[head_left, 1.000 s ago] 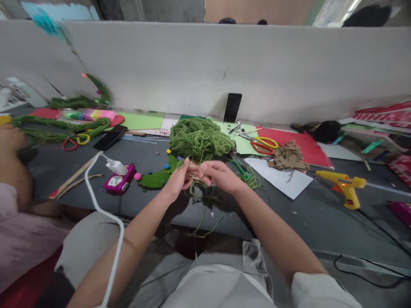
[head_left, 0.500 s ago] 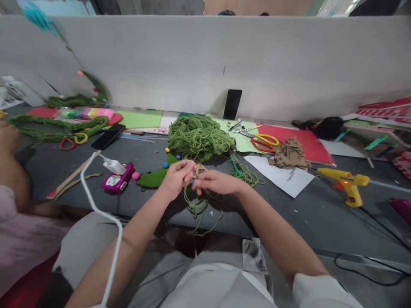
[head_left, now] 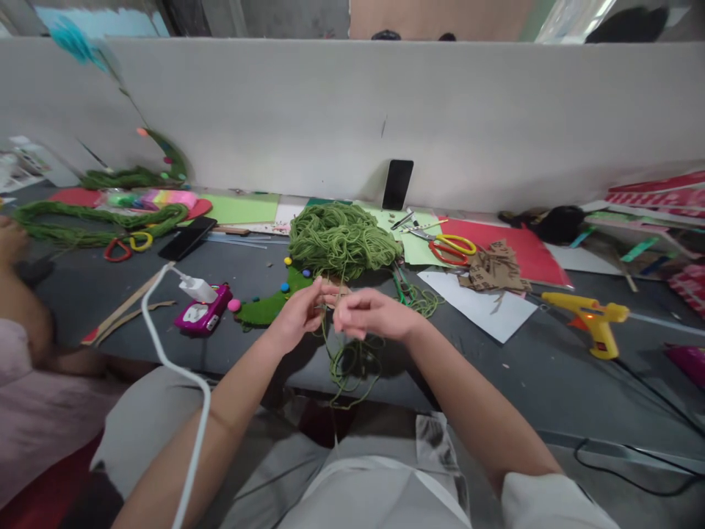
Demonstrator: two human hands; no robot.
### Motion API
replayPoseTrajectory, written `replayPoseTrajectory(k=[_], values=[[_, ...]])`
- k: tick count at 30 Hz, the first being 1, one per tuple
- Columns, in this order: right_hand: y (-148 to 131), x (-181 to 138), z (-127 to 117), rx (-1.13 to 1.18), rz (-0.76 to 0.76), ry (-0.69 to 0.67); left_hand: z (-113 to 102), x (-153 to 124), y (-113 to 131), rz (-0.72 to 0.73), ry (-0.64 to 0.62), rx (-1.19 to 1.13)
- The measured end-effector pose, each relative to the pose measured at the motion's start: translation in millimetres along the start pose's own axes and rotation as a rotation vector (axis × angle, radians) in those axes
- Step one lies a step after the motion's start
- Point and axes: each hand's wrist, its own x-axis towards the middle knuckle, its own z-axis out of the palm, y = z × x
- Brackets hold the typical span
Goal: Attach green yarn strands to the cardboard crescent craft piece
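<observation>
My left hand (head_left: 300, 312) and my right hand (head_left: 369, 314) meet over the near edge of the dark table (head_left: 551, 367). Both pinch a strand of green yarn (head_left: 352, 364), and a small cardboard piece (head_left: 337, 288) shows between them. The strand hangs in loose loops below my hands, over the table edge. A big heap of the same green yarn (head_left: 341, 239) lies just behind my hands. A green felt shape (head_left: 269, 305) with coloured pompoms lies left of my left hand.
Red-and-yellow scissors (head_left: 452, 248), torn cardboard (head_left: 493, 268), white paper (head_left: 485, 305) and a yellow glue gun (head_left: 592, 319) lie to the right. A pink device (head_left: 203, 312) with a white charger cable sits left. A phone (head_left: 397, 185) leans on the partition. Another person's arm (head_left: 22, 294) is at far left.
My hands dropped slightly, then came back up and stayed together on the strand. The hanging loops shifted a little. The person's hand at far left moved back.
</observation>
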Motion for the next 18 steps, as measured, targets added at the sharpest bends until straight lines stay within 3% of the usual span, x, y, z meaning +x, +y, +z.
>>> replayPoseTrajectory(k=[3,5,6,8,10,12,13,16,18], values=[[-0.8,-1.7,8.4,-0.077,0.197,-0.457,-0.9,1.7,2.0,-0.078,-0.108,-0.12],[2.1,-0.7,9.9,-0.098,0.313,-0.625,1.6,-0.2,1.6,-0.051,-0.101,-0.169],[4.1,0.0,8.7,-0.111,0.355,-0.636,2.9,-1.6,1.1,-0.027,-0.076,-0.189],[7.9,1.9,2.7,-0.14,0.377,-0.473,5.1,-6.5,1.1,0.051,-0.03,-0.179],[10.4,4.4,-6.8,-0.097,0.306,-0.068,6.8,-15.3,3.7,0.165,-0.063,-0.039],[11.4,7.3,-17.0,0.088,0.208,0.366,8.5,-27.7,8.1,0.262,-0.171,0.23],[11.5,8.9,-21.5,0.213,0.176,0.514,9.4,-34.2,10.2,0.279,-0.245,0.382],[11.6,12.7,-29.3,0.483,0.152,0.673,11.1,-46.7,11.3,0.203,-0.534,0.701],[12.1,13.9,-28.7,0.471,0.079,0.715,10.3,-44.1,7.2,0.147,-0.628,0.708]])
